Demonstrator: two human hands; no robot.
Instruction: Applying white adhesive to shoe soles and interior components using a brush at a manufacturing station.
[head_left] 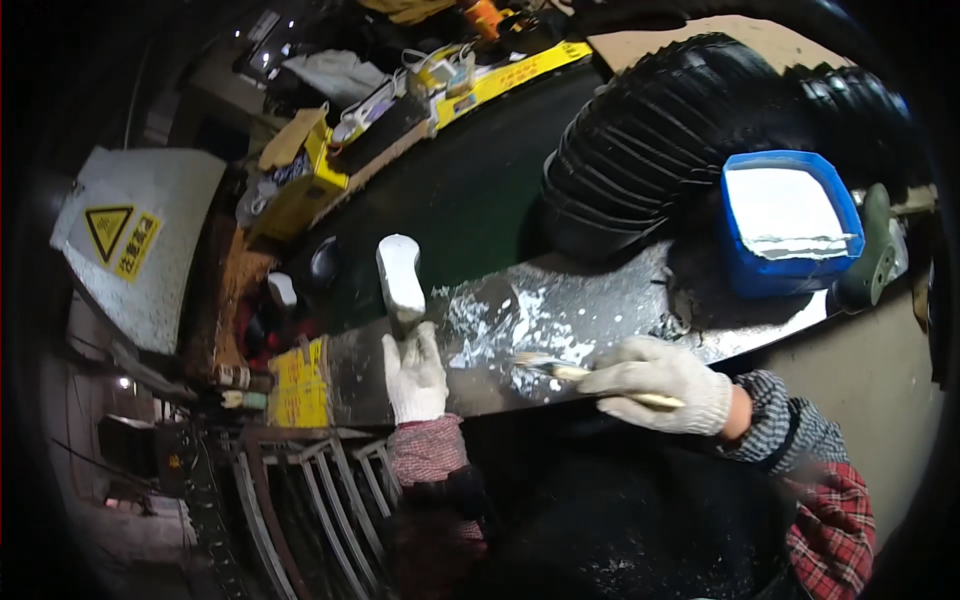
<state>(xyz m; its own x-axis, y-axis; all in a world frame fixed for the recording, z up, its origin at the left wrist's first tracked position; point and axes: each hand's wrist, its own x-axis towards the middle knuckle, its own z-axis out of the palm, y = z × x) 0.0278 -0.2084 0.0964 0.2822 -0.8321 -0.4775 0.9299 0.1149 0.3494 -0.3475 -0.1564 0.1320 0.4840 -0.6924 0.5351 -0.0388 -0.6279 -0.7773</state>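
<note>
A white shoe sole (400,275), narrow in its middle, lies at the edge of the dark green belt, left of centre. Just at its near end is my left hand (415,378) in a pale knitted glove. The fingers are stretched and apart; whether the tips touch the sole I cannot tell. My right hand (655,384), gloved too, grips a paintbrush (568,371), its bristles pointing left over the metal ledge (600,300). White splashes cover the ledge beneath the brush. To the right stands a blue tub (768,272) holding white paste or liquid.
A thick black ribbed hose (650,140) arches behind the tub. Yellow-edged trays with clutter (440,75) line the far side of the belt (460,185). At left is a metal hood (140,240) with a warning sign; metal bars (320,500) stand below it.
</note>
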